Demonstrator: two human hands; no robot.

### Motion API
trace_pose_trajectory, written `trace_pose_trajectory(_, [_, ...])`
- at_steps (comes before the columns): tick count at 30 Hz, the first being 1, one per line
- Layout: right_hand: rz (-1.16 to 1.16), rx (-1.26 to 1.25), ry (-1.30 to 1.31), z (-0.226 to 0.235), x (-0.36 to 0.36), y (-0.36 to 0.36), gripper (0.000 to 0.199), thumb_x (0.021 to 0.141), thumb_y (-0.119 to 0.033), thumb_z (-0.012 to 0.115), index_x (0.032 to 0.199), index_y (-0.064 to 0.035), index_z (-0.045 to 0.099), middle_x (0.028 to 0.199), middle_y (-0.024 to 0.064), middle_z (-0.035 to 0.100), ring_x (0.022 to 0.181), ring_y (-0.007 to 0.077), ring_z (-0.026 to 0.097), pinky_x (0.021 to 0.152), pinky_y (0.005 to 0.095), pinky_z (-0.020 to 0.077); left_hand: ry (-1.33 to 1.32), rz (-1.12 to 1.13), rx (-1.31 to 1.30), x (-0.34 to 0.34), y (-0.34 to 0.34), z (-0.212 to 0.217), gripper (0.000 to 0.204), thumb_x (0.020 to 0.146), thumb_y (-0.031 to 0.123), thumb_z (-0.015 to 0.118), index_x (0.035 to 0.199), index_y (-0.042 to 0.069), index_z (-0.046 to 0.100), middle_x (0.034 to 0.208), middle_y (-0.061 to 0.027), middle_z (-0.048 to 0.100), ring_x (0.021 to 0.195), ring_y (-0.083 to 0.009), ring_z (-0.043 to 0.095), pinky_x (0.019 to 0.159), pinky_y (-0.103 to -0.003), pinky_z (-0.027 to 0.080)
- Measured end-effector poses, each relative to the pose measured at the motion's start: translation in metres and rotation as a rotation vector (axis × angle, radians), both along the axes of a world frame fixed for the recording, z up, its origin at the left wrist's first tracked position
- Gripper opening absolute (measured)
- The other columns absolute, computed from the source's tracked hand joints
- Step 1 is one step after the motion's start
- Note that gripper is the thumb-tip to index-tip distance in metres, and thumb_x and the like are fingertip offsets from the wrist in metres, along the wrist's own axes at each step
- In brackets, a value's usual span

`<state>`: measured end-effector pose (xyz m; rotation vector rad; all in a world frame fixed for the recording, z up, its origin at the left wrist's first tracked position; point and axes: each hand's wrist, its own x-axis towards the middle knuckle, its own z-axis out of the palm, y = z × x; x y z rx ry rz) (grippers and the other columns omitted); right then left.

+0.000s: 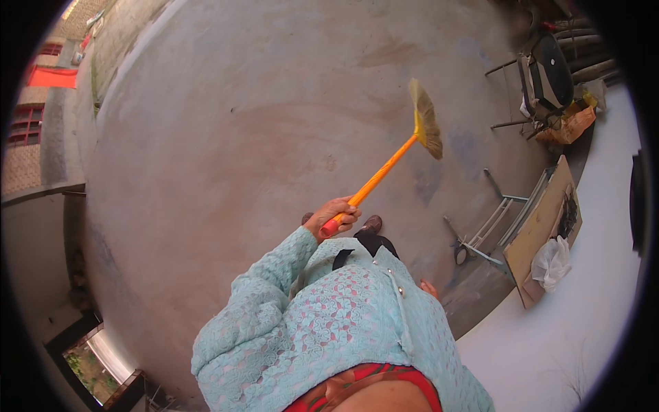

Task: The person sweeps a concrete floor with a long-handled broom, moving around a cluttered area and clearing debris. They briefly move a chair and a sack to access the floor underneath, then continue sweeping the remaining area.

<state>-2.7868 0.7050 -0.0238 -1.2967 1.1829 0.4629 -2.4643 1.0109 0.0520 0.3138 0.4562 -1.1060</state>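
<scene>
My left hand [336, 216] is closed around the orange handle of a broom [381, 173], close to the handle's red end cap. From there the handle slants away to the right, up to a yellow collar. Beyond the collar spreads the fan-shaped bristle head [428, 122], tan to olive in colour, over the concrete floor [274, 137]. I cannot tell whether the bristles touch the floor. At my right side, only a small part of my right hand [429, 288] shows past the light-blue knitted jacket. Its fingers look loosely stretched, with nothing seen in them.
My dark shoes [371, 224] stand just beyond the broom hand. To the right, a wooden board [546, 233] on a metal frame [491, 237] carries a white plastic bag [551, 264]. Farther back are a black chair [546, 75] and an orange bag [573, 125]. A doorway [89, 364] lies at lower left.
</scene>
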Motion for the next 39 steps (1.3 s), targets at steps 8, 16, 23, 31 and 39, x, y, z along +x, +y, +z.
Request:
trace_pose_trajectory(8, [0.068,-0.028,0.135,0.038,-0.027,-0.002,0.045,0.085,-0.022,0.046,0.122,0.0013,0.037,0.088,0.0197,0.058,0.076,0.0242,0.059,0.066,0.0320,0.0479,0.129,-0.073,0.097,0.071,-0.116,-0.102,0.024,0.075,0.001,0.047,0.094,0.003,0.033,0.068,-0.0053,0.041,0.044,-0.0061,0.037,0.036,-0.019,0.032])
trace_pose_trajectory(16, [-0.024,0.026,0.122,0.035,-0.001,0.011,0.043,0.084,-0.022,0.047,0.120,-0.0005,0.040,0.086,0.0133,0.058,0.071,0.0191,0.057,0.063,0.0288,0.0470,0.124,0.306,0.074,0.083,0.021,-0.122,0.016,0.078,0.004,0.047,0.087,0.001,0.034,0.066,-0.0021,0.037,0.046,-0.0063,0.038,0.037,-0.019,0.029])
trace_pose_trajectory(23, [-0.067,0.099,0.102,0.021,0.052,0.030,0.042,0.083,-0.019,0.049,0.120,-0.0004,0.042,0.086,0.0092,0.057,0.068,0.0142,0.055,0.061,0.0255,0.0453,0.018,0.541,0.428,0.056,0.197,-0.102,0.015,0.076,0.002,0.050,0.086,0.000,0.039,0.072,-0.0093,0.049,0.048,-0.0079,0.043,0.037,-0.020,0.034])
trace_pose_trajectory(31, [-0.083,0.129,-0.040,0.008,0.045,0.035,0.041,0.082,-0.019,0.049,0.119,-0.0001,0.043,0.086,0.0102,0.058,0.070,0.0150,0.055,0.063,0.0258,0.0454,-0.093,0.849,0.483,0.013,0.290,-0.036,0.014,0.080,0.005,0.047,0.087,-0.002,0.039,0.075,-0.0086,0.045,0.051,-0.0072,0.042,0.037,-0.019,0.037])
trace_pose_trajectory(39, [-0.040,0.067,0.045,0.006,0.033,0.031,0.040,0.082,-0.020,0.050,0.117,-0.0024,0.045,0.087,0.0120,0.058,0.073,0.0177,0.056,0.065,0.0285,0.0457,-0.216,0.733,0.450,-0.036,0.222,0.032,0.019,0.078,0.003,0.046,0.094,0.000,0.037,0.074,-0.0066,0.041,0.048,-0.0056,0.039,0.035,-0.018,0.039])
